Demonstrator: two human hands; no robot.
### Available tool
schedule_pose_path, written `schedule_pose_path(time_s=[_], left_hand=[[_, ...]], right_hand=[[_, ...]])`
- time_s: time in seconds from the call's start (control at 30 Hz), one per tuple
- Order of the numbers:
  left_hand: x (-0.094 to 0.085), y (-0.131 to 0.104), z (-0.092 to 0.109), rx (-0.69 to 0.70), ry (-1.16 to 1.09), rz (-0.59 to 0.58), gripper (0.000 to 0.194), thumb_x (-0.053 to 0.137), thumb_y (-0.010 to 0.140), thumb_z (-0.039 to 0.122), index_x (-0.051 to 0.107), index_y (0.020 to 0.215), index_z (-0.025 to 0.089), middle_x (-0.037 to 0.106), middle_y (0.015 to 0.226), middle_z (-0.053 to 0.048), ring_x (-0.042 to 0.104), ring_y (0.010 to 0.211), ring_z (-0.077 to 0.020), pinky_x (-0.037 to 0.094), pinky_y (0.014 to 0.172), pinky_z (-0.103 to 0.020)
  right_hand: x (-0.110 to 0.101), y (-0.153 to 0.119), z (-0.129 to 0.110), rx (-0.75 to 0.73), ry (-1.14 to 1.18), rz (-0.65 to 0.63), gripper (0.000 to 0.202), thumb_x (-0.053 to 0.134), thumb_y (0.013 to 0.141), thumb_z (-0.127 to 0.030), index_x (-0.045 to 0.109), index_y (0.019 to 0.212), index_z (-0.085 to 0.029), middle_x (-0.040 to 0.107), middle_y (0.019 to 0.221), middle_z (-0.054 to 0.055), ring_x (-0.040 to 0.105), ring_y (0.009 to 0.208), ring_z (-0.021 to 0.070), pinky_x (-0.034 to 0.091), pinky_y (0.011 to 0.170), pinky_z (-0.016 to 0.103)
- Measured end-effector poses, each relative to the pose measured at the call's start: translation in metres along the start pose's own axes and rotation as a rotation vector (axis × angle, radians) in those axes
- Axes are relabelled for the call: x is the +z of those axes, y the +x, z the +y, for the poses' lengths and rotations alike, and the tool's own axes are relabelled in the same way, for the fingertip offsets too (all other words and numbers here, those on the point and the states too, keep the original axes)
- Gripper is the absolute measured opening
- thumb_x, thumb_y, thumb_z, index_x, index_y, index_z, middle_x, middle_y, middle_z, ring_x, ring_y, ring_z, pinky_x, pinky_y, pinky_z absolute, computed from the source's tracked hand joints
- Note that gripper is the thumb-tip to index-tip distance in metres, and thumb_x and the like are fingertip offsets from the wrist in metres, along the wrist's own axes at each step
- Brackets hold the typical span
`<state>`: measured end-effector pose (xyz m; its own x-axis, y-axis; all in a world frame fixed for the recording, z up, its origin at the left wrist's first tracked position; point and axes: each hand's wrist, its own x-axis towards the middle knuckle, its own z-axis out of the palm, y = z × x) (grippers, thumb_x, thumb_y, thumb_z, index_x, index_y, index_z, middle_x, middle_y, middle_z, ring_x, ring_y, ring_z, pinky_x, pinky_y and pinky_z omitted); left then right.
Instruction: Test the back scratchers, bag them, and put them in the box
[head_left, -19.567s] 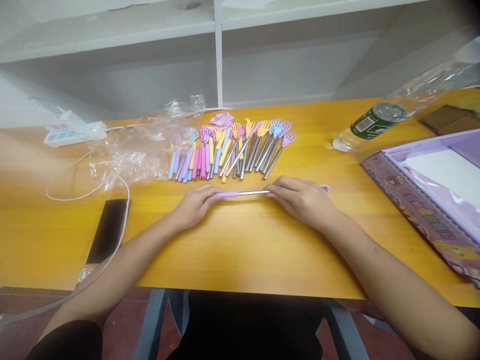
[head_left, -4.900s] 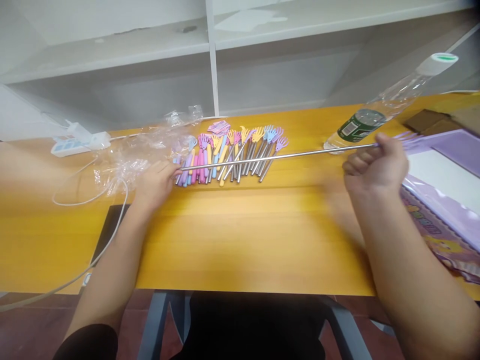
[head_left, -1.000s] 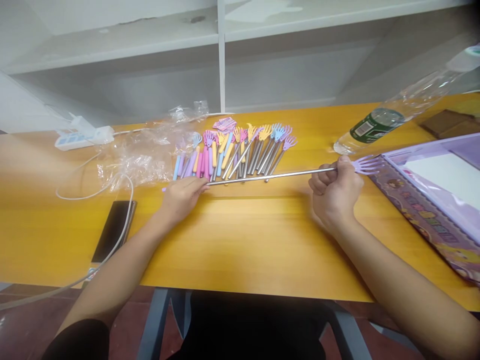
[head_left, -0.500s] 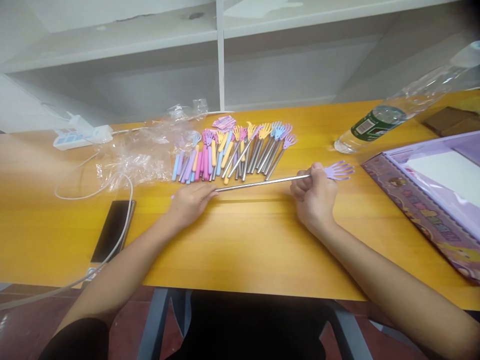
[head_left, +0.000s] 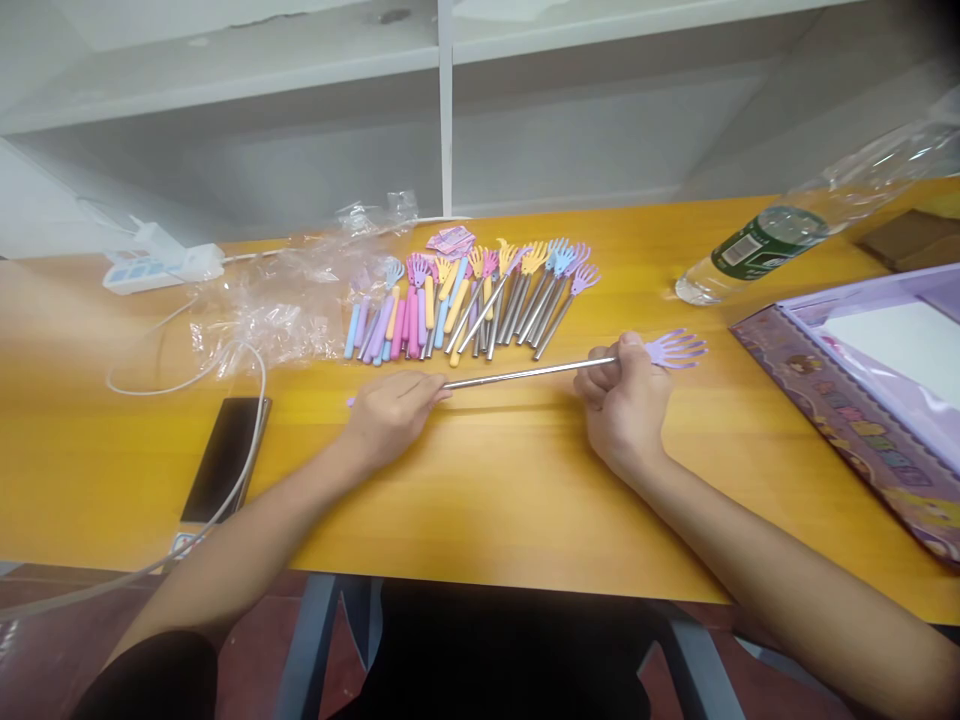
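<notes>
A telescopic back scratcher point(head_left: 529, 374) with a metal rod and a purple claw head is held level above the table between my two hands. My left hand point(head_left: 394, 410) is closed around its handle end, and only a small purple tip shows past the fingers. Just below the claw, my right hand point(head_left: 628, 395) grips the rod, with the claw pointing right. Beyond the rod lies a pile of back scratchers point(head_left: 465, 305) in pink, purple, yellow and blue, their claws toward the shelf.
Crumpled clear plastic bags point(head_left: 277, 320) lie left of the pile, near a white power strip point(head_left: 161, 265) and its cable. A phone point(head_left: 225, 460) rests by my left forearm. At right are a plastic bottle point(head_left: 765, 243) and an open purple box point(head_left: 840, 430). Pink cards point(head_left: 451, 241) lie behind the pile.
My left hand has shifted slightly right, toward my right hand, so the bare stretch of rod between them is a little shorter. Both hands keep their grip.
</notes>
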<state>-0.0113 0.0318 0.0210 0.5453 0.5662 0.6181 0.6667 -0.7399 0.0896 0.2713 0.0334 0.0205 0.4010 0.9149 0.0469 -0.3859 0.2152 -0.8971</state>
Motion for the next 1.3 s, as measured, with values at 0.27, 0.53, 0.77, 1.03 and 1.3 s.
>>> schedule_pose_path(time_s=[0.27, 0.53, 0.77, 1.03, 1.3], left_hand=[[0.004, -0.003, 0.017, 0.012, 0.003, -0.041, 0.015, 0.059, 0.109, 0.024, 0.073, 0.113, 0.02, 0.081, 0.09, -0.008, 0.076, 0.08, -0.0192, 0.057, 0.072, -0.031], [0.009, -0.001, 0.029, 0.022, -0.055, -0.03, 0.012, 0.061, 0.108, 0.022, 0.07, 0.112, 0.017, 0.08, 0.087, -0.006, 0.076, 0.079, -0.0177, 0.057, 0.072, -0.03], [0.01, 0.003, 0.041, -0.006, -0.049, -0.045, 0.013, 0.061, 0.109, 0.022, 0.071, 0.11, 0.015, 0.078, 0.083, -0.004, 0.074, 0.073, -0.0163, 0.054, 0.069, -0.029], [0.013, 0.002, 0.048, -0.018, -0.075, -0.066, 0.016, 0.058, 0.11, 0.025, 0.071, 0.111, 0.016, 0.078, 0.081, -0.003, 0.073, 0.07, -0.0145, 0.052, 0.067, -0.028], [0.014, 0.0, 0.046, -0.005, -0.1, -0.074, 0.015, 0.059, 0.11, 0.024, 0.07, 0.113, 0.016, 0.079, 0.084, -0.003, 0.073, 0.072, -0.0145, 0.052, 0.066, -0.028]], right_hand=[[0.01, -0.024, 0.01, 0.149, -0.013, -0.071, 0.072, 0.082, 0.088, -0.059, 0.024, 0.066, -0.022, 0.018, 0.06, -0.008, 0.015, 0.05, 0.0067, 0.014, 0.043, 0.022], [0.013, -0.034, 0.014, 0.14, -0.04, -0.127, 0.074, 0.083, 0.087, -0.063, 0.025, 0.066, -0.022, 0.019, 0.06, -0.008, 0.017, 0.05, 0.0061, 0.015, 0.045, 0.022], [0.017, -0.04, 0.018, 0.199, -0.064, -0.156, 0.073, 0.083, 0.084, -0.068, 0.029, 0.065, -0.023, 0.02, 0.059, -0.008, 0.017, 0.049, 0.0056, 0.013, 0.045, 0.023], [0.02, -0.048, 0.025, 0.237, -0.149, -0.196, 0.076, 0.078, 0.081, -0.08, 0.028, 0.064, -0.025, 0.021, 0.058, -0.008, 0.019, 0.048, 0.0065, 0.015, 0.044, 0.025], [0.019, -0.052, 0.029, 0.268, -0.211, -0.267, 0.077, 0.073, 0.081, -0.085, 0.03, 0.065, -0.024, 0.021, 0.058, -0.007, 0.017, 0.051, 0.008, 0.016, 0.046, 0.027]])
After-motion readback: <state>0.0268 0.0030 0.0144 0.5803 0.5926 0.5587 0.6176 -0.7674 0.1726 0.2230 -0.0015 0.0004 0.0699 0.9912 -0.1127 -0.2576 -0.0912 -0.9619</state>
